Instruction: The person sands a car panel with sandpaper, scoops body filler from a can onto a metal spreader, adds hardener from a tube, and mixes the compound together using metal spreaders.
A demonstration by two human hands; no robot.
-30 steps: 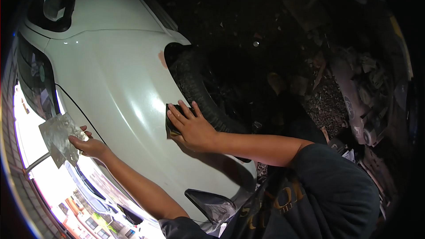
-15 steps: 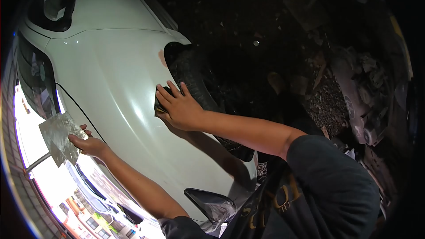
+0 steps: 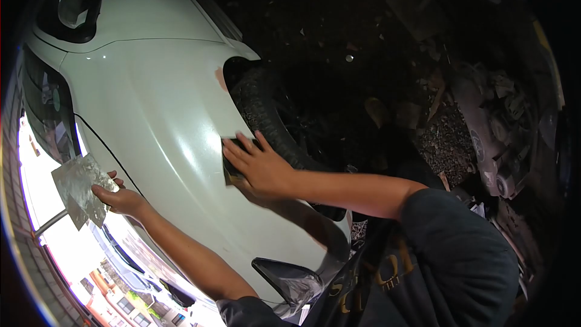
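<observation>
My left hand (image 3: 125,201) pinches the sheet (image 3: 78,184); my spread right hand (image 3: 267,171) should press the pad (image 3: 229,171) evenly along the curved panel (image 3: 151,97).

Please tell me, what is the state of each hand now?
Left hand: closed on a flat plate.
Right hand: open, over a dark pad on the white car.

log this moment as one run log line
left hand: holding thin grey sheeting | right hand: spread on dark pad against white car body | reddish patch: uncovered, beside tyre
</observation>
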